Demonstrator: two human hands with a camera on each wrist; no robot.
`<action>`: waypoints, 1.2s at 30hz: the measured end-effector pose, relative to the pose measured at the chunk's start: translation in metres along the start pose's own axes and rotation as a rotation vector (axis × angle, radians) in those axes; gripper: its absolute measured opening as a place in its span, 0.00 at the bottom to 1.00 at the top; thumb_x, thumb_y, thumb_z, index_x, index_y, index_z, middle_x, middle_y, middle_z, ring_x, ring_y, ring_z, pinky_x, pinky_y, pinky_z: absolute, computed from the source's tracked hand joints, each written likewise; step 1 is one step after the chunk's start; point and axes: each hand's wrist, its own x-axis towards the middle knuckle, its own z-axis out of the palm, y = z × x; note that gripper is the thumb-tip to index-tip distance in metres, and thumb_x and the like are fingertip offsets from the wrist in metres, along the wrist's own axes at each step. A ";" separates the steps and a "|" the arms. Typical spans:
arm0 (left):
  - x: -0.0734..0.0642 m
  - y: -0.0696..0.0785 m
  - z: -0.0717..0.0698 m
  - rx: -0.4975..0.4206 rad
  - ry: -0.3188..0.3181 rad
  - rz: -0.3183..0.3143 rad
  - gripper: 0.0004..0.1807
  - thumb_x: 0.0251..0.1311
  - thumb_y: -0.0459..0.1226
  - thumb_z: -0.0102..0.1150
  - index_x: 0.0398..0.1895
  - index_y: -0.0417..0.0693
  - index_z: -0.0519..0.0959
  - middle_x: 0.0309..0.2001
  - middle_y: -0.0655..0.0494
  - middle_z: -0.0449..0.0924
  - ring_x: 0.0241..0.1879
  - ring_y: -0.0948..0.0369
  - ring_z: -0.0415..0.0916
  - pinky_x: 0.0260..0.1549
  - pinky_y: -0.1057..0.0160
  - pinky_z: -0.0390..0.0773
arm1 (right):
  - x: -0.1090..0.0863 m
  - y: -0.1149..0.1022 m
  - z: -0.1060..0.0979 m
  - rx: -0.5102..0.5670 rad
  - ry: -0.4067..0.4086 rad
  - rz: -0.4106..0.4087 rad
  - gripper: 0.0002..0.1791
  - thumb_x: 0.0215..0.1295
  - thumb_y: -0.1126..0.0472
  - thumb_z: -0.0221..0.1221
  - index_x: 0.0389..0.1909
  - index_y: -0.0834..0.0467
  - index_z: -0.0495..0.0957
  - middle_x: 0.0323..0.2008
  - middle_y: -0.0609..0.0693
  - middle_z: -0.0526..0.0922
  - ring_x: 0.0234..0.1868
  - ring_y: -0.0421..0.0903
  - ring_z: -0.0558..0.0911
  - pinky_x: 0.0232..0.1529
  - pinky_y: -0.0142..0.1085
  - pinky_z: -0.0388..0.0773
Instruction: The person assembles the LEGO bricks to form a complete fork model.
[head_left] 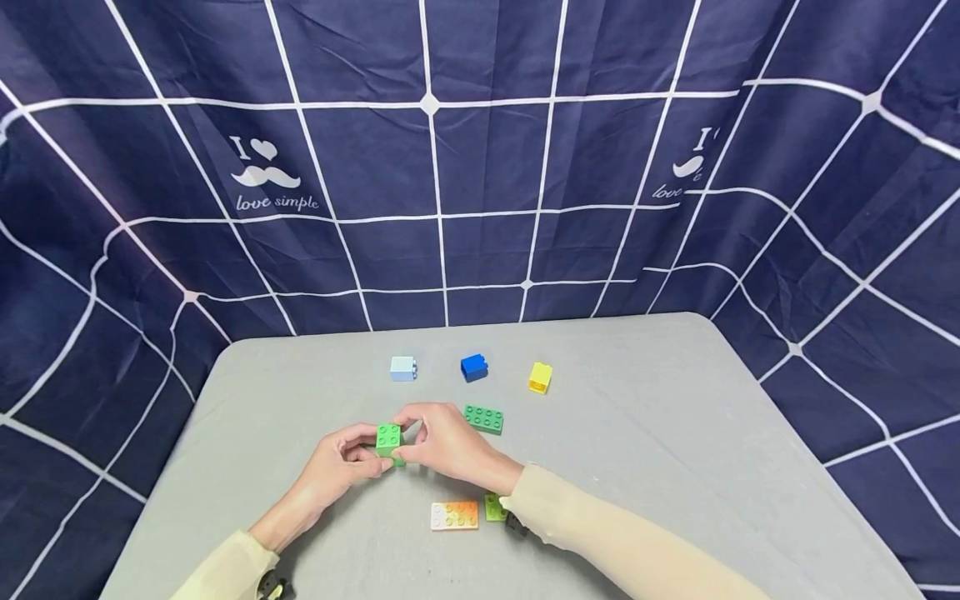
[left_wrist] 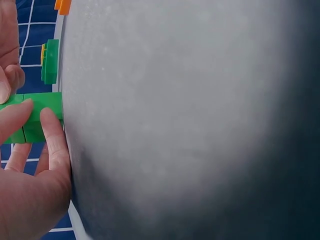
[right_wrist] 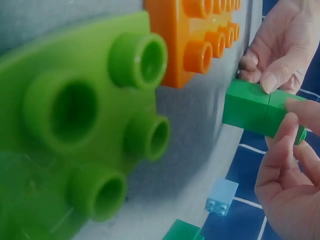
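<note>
Both hands hold a stack of two bright green toy building bricks [head_left: 388,439], with a seam showing between them in the wrist views. My left hand [head_left: 341,458] grips the stack from the left, its thumb on the near side. From the right, my right hand [head_left: 442,439] pinches it between thumb and fingers. Studs face up on the top brick in the head view. The lower brick is partly hidden by the fingers. In the right wrist view the green stack [right_wrist: 247,105] stands on or just above the grey table; I cannot tell which.
Behind the hands lie a light blue brick [head_left: 402,369], a dark blue brick [head_left: 474,367], a yellow brick [head_left: 540,378] and a flat green brick [head_left: 483,419]. Nearer are an orange-and-white brick [head_left: 454,516] and a lime green piece [head_left: 495,507], partly under the right sleeve [head_left: 570,508].
</note>
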 end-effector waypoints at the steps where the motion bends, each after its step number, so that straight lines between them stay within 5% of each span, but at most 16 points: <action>1: 0.000 0.000 0.000 0.000 0.001 -0.002 0.27 0.63 0.28 0.76 0.65 0.31 0.80 0.48 0.44 0.87 0.36 0.61 0.85 0.34 0.67 0.80 | 0.000 0.000 0.000 0.002 0.001 -0.002 0.15 0.63 0.66 0.79 0.49 0.52 0.90 0.36 0.39 0.88 0.22 0.34 0.78 0.23 0.30 0.77; 11: 0.000 0.004 0.002 0.044 0.013 0.027 0.25 0.64 0.30 0.77 0.63 0.32 0.82 0.44 0.41 0.88 0.35 0.59 0.86 0.28 0.67 0.77 | -0.003 0.001 -0.002 -0.016 0.011 -0.022 0.15 0.63 0.64 0.79 0.49 0.51 0.90 0.38 0.36 0.88 0.20 0.35 0.74 0.22 0.30 0.73; 24: 0.002 0.001 0.004 0.132 0.095 0.065 0.20 0.60 0.27 0.79 0.56 0.33 0.87 0.40 0.47 0.89 0.38 0.58 0.86 0.37 0.67 0.83 | -0.002 0.003 -0.002 -0.014 -0.001 -0.030 0.16 0.64 0.63 0.79 0.51 0.50 0.90 0.42 0.37 0.88 0.23 0.35 0.78 0.24 0.30 0.76; 36: 0.000 -0.002 0.003 0.124 0.068 0.081 0.22 0.62 0.27 0.77 0.60 0.33 0.85 0.44 0.46 0.88 0.41 0.58 0.85 0.40 0.66 0.84 | -0.004 0.007 0.000 -0.101 -0.040 -0.051 0.18 0.67 0.59 0.77 0.56 0.49 0.86 0.45 0.40 0.88 0.32 0.34 0.81 0.32 0.29 0.77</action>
